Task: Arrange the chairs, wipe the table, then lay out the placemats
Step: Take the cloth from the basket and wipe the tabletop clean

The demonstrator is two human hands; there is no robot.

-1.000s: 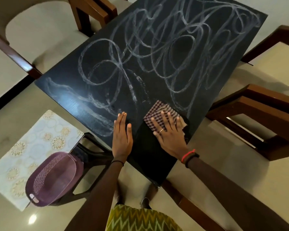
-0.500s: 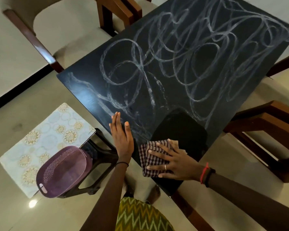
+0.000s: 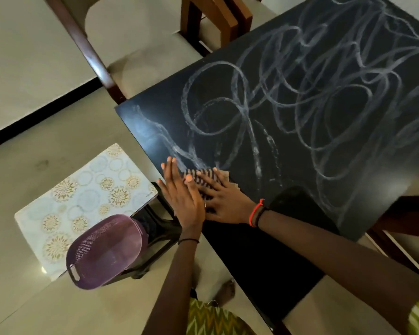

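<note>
The right hand (image 3: 224,201) lay flat, fingers spread, pressing a checked cloth (image 3: 205,181) onto the black table (image 3: 312,151) close to its near left edge. The left hand (image 3: 180,193) was open beside it, fingers straight and together, grasping nothing, its palm partly over the right hand's fingers at the table edge. White swirling streaks covered most of the tabletop. A patterned placemat (image 3: 82,194) rested on a dark stool (image 3: 155,233) just off that edge, with a purple basket (image 3: 104,250) overlapping its near corner. A wooden chair (image 3: 140,42) stood by the far left corner.
</note>
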